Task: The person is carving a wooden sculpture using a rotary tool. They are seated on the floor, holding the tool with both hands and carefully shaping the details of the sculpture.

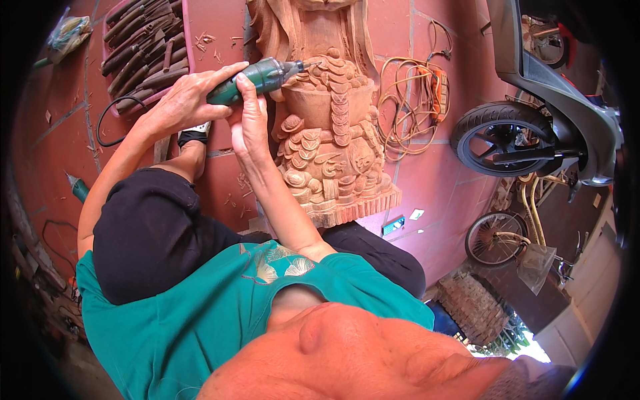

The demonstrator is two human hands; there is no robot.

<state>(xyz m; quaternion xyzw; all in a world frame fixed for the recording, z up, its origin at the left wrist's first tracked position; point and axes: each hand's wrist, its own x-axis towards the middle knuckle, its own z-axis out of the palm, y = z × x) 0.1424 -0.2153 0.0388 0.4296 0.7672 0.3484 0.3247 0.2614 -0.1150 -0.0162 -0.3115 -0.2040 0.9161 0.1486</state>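
A green handheld rotary tool lies across both my hands, its thin bit pointing right at the carved wooden statue. The tip reaches the heap of carved coin-like shapes near the statue's middle; whether it touches the wood I cannot tell. My left hand grips the tool's rear, a finger stretched along its top. Closed around the body from below is my right hand, thumb raised against the casing. A black cord loops beside my left forearm.
A pink tray of chisel-like tools stands at the upper left. Wood chips litter the red tile floor. Right of the statue lies an orange power strip with a coiled cable. A motorbike and a bicycle stand farther right.
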